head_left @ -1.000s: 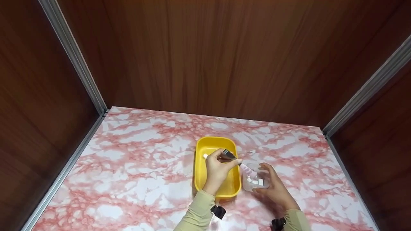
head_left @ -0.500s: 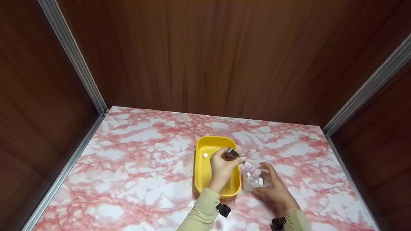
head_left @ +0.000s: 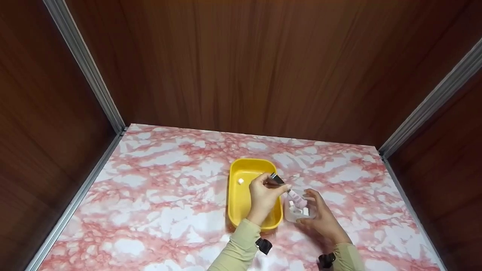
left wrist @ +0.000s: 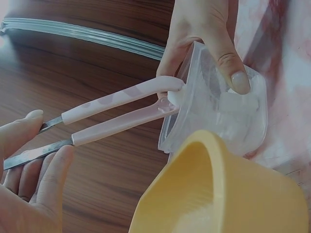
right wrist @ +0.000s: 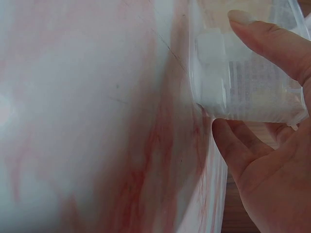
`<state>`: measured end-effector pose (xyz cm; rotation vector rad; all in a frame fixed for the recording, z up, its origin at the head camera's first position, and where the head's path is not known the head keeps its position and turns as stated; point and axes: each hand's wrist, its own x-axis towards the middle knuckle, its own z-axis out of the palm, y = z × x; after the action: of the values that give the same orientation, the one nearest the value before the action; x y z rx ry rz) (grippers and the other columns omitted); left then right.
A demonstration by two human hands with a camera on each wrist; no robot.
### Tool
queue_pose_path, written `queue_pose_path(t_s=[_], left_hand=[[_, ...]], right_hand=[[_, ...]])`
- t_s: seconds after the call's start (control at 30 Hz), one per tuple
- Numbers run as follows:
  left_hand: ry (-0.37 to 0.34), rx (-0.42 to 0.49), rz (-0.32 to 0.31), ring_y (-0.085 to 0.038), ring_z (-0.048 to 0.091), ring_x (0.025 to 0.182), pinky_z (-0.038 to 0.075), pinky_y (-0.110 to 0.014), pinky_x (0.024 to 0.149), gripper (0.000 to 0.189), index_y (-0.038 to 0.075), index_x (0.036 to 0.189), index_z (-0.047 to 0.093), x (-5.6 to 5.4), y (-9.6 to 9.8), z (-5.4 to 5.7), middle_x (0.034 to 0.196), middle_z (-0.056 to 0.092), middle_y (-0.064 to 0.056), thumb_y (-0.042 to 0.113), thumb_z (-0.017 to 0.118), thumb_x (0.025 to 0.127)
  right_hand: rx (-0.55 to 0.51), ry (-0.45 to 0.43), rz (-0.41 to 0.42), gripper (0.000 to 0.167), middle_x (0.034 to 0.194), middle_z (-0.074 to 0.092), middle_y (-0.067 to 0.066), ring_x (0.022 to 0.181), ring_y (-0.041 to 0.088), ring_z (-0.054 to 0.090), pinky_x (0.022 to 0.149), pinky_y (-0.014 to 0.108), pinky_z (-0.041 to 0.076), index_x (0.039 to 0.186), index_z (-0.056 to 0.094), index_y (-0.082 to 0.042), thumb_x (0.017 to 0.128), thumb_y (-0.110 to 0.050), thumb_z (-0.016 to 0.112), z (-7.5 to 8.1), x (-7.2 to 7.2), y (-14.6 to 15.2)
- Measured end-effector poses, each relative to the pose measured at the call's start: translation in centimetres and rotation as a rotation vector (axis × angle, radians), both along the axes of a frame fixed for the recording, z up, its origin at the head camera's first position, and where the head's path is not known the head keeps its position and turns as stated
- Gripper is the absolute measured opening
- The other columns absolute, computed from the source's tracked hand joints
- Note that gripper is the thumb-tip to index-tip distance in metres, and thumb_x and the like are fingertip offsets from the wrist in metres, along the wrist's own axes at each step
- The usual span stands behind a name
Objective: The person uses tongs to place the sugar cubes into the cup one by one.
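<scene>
My left hand (head_left: 260, 197) pinches the metal handles of small tongs (left wrist: 119, 96) with pale pink arms, thumb on one side and fingers on the other. The pink tips reach into a clear plastic container (left wrist: 262, 116), a white cube (left wrist: 175, 98) at their ends just by its rim. With thumb and fingers spread around its sides, my right hand (head_left: 324, 220) holds this container. Several white cubes (right wrist: 212, 46) show through its wall in the right wrist view. A yellow tub (head_left: 229, 203) stands beside the container, under my left hand.
One white cube (head_left: 240, 181) lies inside the yellow tub toward its far left. The table (head_left: 158, 218) has a red and white marbled top. Dark wood panels (head_left: 241, 67) with metal corner strips (head_left: 90, 67) enclose it at the back and sides.
My left hand has moved a little to the right, and the tongs now reach further into the clear container. The right hand keeps its hold in nearly the same place.
</scene>
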<state>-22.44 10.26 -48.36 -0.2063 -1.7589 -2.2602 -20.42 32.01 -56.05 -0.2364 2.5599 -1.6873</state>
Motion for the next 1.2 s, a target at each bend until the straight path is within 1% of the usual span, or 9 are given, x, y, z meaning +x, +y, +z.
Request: queue_pose_path(t_s=[0.2, 0.3, 0.43, 0.5, 0.63, 0.87, 1.03, 1.13, 1.2], left_hand=[[-0.001, -0.029, 0.016, -0.028, 0.064, 0.064, 0.058, -0.032, 0.062, 0.025, -0.009, 0.076, 0.062, 1.3, -0.4, 2.0, 0.071, 0.063, -0.021, -0.009, 0.083, 0.062], [-0.022, -0.042, 0.027, -0.026, 0.064, 0.063, 0.058, -0.03, 0.061, 0.026, -0.008, 0.074, 0.062, 1.0, -0.1, 1.4, 0.07, 0.064, -0.019, -0.009, 0.084, 0.061], [-0.033, -0.041, 0.033, -0.019, 0.063, 0.061, 0.057, -0.029, 0.059, 0.028, -0.003, 0.074, 0.063, 0.3, 0.5, 0.0, 0.069, 0.064, -0.013, -0.006, 0.086, 0.059], [-0.038, -0.035, 0.031, -0.016, 0.063, 0.061, 0.057, -0.028, 0.06, 0.029, 0.0, 0.074, 0.064, 0.1, 0.6, -0.3, 0.069, 0.064, -0.008, -0.004, 0.088, 0.058], [-0.037, -0.017, 0.014, -0.016, 0.063, 0.061, 0.058, -0.031, 0.061, 0.031, 0.003, 0.074, 0.064, 0.1, 0.6, -0.5, 0.069, 0.063, -0.004, -0.001, 0.09, 0.057], [-0.036, 0.002, 0.007, -0.017, 0.064, 0.062, 0.058, -0.032, 0.062, 0.031, 0.002, 0.075, 0.064, 0.3, 0.4, -0.2, 0.07, 0.064, -0.007, 0.0, 0.09, 0.057], [-0.023, 0.016, -0.002, -0.025, 0.064, 0.065, 0.058, -0.032, 0.062, 0.031, -0.005, 0.078, 0.064, 0.4, 0.3, 0.5, 0.074, 0.065, -0.019, -0.004, 0.088, 0.059], [0.0, 0.036, -0.015, -0.032, 0.064, 0.068, 0.058, -0.034, 0.063, 0.03, -0.009, 0.08, 0.062, 1.0, -0.2, 1.7, 0.077, 0.064, -0.025, -0.008, 0.085, 0.061], [0.013, 0.045, -0.025, -0.036, 0.064, 0.07, 0.058, -0.035, 0.065, 0.029, -0.01, 0.08, 0.062, 1.4, -0.6, 2.6, 0.078, 0.063, -0.026, -0.009, 0.084, 0.062]], right_hand=[[-0.025, -0.006, 0.011, 0.097, 0.14, 0.039, 0.02, 0.128, 0.039, 0.041, 0.082, 0.035, 0.054, 0.143, 0.03, -0.013, 0.065, 0.014, 0.08, -0.1, -0.1, 0.0], [-0.028, -0.008, 0.005, 0.098, 0.14, 0.039, 0.021, 0.128, 0.039, 0.041, 0.084, 0.035, 0.054, 0.143, 0.03, -0.012, 0.064, 0.013, 0.081, -0.2, -0.1, 0.1], [0.004, 0.012, -0.011, 0.099, 0.141, 0.039, 0.02, 0.127, 0.038, 0.042, 0.088, 0.036, 0.051, 0.143, 0.031, -0.013, 0.062, 0.012, 0.082, -0.2, -0.1, 0.1], [0.011, 0.012, -0.012, 0.099, 0.142, 0.037, 0.018, 0.128, 0.037, 0.041, 0.09, 0.037, 0.05, 0.143, 0.031, -0.014, 0.062, 0.012, 0.082, -0.2, -0.2, 0.1], [0.019, 0.006, -0.013, 0.099, 0.144, 0.035, 0.017, 0.13, 0.037, 0.039, 0.088, 0.036, 0.051, 0.143, 0.031, -0.015, 0.063, 0.009, 0.083, -0.2, -0.1, 0.1], [0.03, -0.01, -0.022, 0.1, 0.144, 0.038, 0.016, 0.129, 0.036, 0.04, 0.085, 0.034, 0.053, 0.144, 0.031, -0.016, 0.063, 0.006, 0.085, 0.1, -0.1, 0.1], [0.015, -0.017, -0.034, 0.1, 0.137, 0.046, 0.015, 0.127, 0.034, 0.042, 0.086, 0.037, 0.053, 0.144, 0.032, -0.016, 0.062, 0.007, 0.084, 0.2, 0.0, 0.0], [0.016, -0.007, -0.033, 0.1, 0.136, 0.047, 0.013, 0.125, 0.032, 0.043, 0.089, 0.04, 0.05, 0.144, 0.033, -0.017, 0.061, 0.008, 0.084, 0.2, 0.1, 0.0], [0.018, 0.006, -0.029, 0.099, 0.136, 0.046, 0.012, 0.124, 0.031, 0.044, 0.091, 0.042, 0.049, 0.143, 0.033, -0.016, 0.062, 0.009, 0.084, 0.1, 0.1, 0.0]])
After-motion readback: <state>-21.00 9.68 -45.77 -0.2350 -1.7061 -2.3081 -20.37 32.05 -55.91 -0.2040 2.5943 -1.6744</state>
